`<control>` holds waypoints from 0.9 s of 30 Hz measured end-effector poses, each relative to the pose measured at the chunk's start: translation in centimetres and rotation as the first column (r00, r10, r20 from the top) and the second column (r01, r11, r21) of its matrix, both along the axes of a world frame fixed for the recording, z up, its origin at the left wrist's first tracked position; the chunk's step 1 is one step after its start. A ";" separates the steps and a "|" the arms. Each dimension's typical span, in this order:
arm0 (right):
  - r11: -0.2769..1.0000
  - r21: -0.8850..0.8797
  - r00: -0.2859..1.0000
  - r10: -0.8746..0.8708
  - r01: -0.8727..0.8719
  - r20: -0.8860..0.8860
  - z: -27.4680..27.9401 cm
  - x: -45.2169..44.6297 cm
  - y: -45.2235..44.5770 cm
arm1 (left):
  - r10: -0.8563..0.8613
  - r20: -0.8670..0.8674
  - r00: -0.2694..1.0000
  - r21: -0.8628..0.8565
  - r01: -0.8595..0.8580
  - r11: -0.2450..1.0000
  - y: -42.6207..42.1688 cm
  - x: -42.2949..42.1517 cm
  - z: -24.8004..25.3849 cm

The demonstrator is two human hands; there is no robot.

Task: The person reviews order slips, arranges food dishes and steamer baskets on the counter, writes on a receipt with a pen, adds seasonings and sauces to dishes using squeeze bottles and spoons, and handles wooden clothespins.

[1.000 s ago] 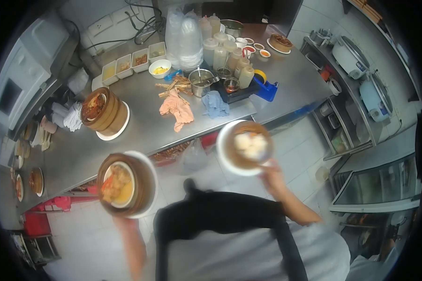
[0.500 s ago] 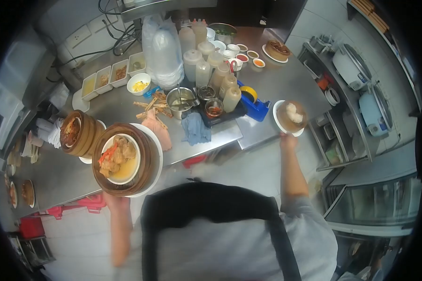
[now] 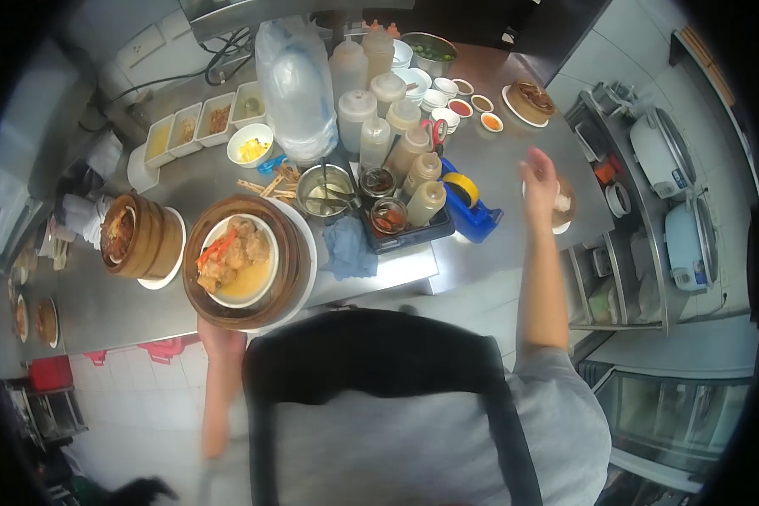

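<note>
My left hand (image 3: pixel 221 333) is closed under a white plate (image 3: pixel 302 278). That plate carries a round bamboo steamer (image 3: pixel 295 240) whose white bowl holds pale brown food (image 3: pixel 236 260) with red strips in yellowish broth. My right hand (image 3: pixel 540 181), fingers stretched upward and nothing in them, is over the right part of the counter. Partly hidden behind it, a small steamer basket (image 3: pixel 570 211) with white pieces sits on a plate. To the left, stacked bamboo steamers (image 3: pixel 148 240) rest on another white plate.
On the steel counter (image 3: pixel 481 261) are a blue tape dispenser (image 3: pixel 474 212), squeeze bottles (image 3: pixel 356 118), a steel pot (image 3: pixel 316 198), a blue cloth (image 3: pixel 348 246) and a bag-wrapped stack (image 3: pixel 299 101). A steamer (image 3: pixel 530 99) stands at the far right, with rice cookers (image 3: pixel 662 152) on a shelf.
My right hand has let go of the small plate with the steamer at the right and risen upward. The left hand still holds its plate, with the view shifted slightly.
</note>
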State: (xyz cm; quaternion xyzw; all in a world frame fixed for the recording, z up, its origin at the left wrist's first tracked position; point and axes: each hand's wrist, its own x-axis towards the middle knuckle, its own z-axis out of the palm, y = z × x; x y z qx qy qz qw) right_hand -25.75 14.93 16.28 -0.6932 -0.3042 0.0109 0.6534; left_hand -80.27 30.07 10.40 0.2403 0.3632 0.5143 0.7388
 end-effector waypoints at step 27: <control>0.674 -0.575 0.438 0.738 -0.464 0.513 9.4 -9.8 17.2 | 0.314 0.049 0.948 0.018 -0.315 0.949 -8.5 8.5 3.5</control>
